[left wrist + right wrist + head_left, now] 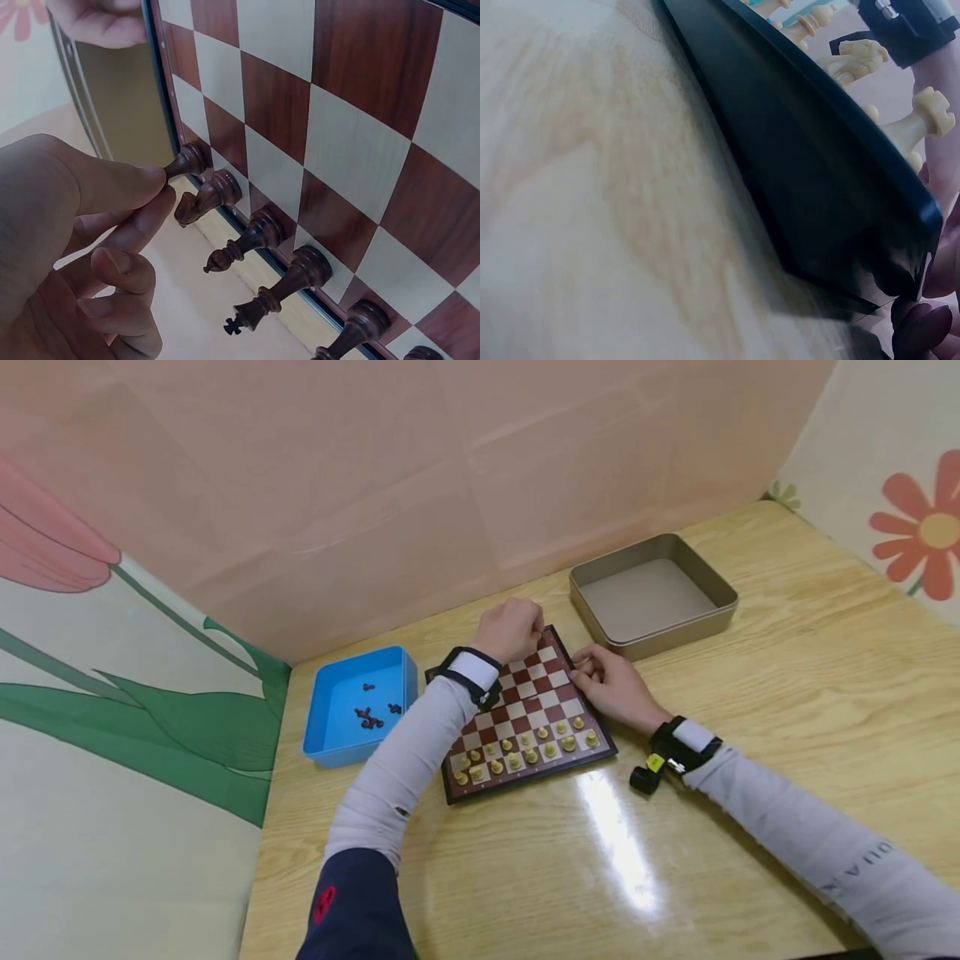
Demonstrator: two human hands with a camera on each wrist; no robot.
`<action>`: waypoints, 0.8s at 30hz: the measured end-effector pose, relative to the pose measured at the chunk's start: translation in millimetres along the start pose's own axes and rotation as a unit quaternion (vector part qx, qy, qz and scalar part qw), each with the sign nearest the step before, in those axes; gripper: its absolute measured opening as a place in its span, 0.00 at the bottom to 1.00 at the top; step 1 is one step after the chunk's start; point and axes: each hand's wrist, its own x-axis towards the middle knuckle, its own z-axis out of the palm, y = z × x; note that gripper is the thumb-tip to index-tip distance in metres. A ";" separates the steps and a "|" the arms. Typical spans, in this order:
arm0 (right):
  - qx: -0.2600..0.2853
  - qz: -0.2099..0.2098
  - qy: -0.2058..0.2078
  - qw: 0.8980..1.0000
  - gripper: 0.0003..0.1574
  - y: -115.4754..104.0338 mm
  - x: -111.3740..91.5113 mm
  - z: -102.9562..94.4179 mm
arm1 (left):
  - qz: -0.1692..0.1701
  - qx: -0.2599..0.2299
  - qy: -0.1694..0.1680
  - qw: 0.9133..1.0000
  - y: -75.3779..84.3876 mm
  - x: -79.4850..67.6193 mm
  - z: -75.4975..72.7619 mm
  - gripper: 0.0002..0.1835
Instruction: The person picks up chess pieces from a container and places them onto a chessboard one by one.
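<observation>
My left hand (510,631) is over the far right corner of the chessboard (551,696). In the left wrist view, its thumb and finger pinch a dark chess piece (189,160) on the corner square; the fingers hide the piece's top. Beside it in the row are a dark knight (210,196), a bishop (247,238) and a king (285,285). My right hand (615,689) rests at the board's right edge, fingers loosely bent, thumb against the rim. Pale gold chess pieces (531,755) fill two rows at the near side.
Left of the board, a blue box (330,681) holds several dark chess pieces (367,718). A beige tin (660,639) sits behind my right hand, near the wall. The wooden table (810,693) shows bare at the right and in front.
</observation>
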 end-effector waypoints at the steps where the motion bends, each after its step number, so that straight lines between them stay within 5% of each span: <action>1: -0.001 0.000 0.000 1.000 0.17 0.3 0.0 0.0 | -0.001 0.003 -0.001 1.000 0.2 -0.1 0.3 0.06; 24: 0.002 -0.003 -0.012 1.000 0.18 -1.5 0.5 -0.5 | -0.003 0.003 0.003 1.000 -8.8 -6.6 1.6 0.07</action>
